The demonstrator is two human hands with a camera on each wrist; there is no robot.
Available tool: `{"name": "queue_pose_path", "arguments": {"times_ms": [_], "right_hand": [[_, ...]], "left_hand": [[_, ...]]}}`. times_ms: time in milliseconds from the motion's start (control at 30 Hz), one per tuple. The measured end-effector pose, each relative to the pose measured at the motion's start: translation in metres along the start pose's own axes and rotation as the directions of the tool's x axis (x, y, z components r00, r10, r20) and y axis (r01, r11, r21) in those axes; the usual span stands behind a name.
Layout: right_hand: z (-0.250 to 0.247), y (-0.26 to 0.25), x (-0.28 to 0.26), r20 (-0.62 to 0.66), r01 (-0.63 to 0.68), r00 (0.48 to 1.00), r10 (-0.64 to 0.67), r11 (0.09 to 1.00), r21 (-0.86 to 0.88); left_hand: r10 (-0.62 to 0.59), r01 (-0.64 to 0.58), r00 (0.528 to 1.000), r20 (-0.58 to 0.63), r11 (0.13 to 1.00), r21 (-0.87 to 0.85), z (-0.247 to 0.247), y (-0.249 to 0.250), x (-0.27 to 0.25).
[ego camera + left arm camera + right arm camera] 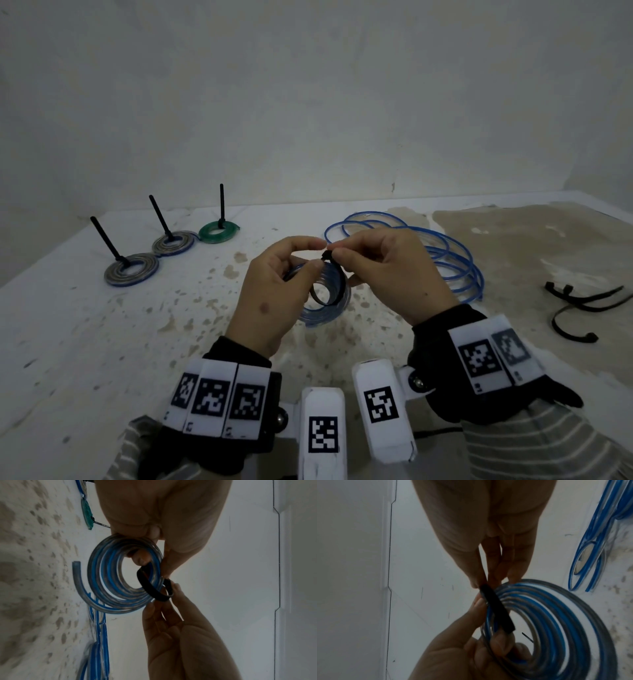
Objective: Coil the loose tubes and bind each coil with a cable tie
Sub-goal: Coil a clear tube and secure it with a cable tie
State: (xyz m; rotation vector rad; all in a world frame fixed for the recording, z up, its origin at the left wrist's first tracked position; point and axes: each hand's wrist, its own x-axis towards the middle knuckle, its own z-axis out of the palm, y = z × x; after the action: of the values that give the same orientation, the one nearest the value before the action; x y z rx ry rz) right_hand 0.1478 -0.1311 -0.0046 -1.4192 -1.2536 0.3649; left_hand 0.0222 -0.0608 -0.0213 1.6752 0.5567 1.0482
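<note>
From above, my left hand (pixel 274 291) grips the coil (pixel 325 301) between my palms while my right hand (pixel 387 274) pinches the cable tie (pixel 327 255). At my left wrist, the tie loops the coil's rim. At my right wrist, I should feed the tip squarely, then pull snug.

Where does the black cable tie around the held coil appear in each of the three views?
Head: black cable tie at centre, looped over the coil, between both hands.
Left wrist: right of centre, crossing the coil's right edge.
Right wrist: centre, slanting across the coil's left edge.
Shared landmark: the loose blue tube on the table.
</note>
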Motion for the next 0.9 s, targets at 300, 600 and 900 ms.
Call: {"name": "queue_pose_path", "arguments": {"times_ms": [300, 600, 900], "right_hand": [[-0.005, 0.007, 0.004, 0.050, 0.101, 0.995, -0.090, 0.940, -0.325], [-0.020, -0.003, 0.005, -0.037, 0.137, 0.987, -0.155, 0.945, -0.297], [0.003, 0.009, 0.001, 0.224, -0.129, 0.961, 0.165, 0.978, -0.167]], "left_hand": [[-0.098, 0.101, 0.994, 0.055, 0.994, -0.050, 0.007, -0.001, -0.002], [-0.179, 0.187, 0.979, 0.100, 0.979, -0.081, 0.007, 0.000, 0.002], [-0.249, 0.201, 0.963, -0.102, 0.918, -0.341, -0.004, -0.002, 0.010]]}}
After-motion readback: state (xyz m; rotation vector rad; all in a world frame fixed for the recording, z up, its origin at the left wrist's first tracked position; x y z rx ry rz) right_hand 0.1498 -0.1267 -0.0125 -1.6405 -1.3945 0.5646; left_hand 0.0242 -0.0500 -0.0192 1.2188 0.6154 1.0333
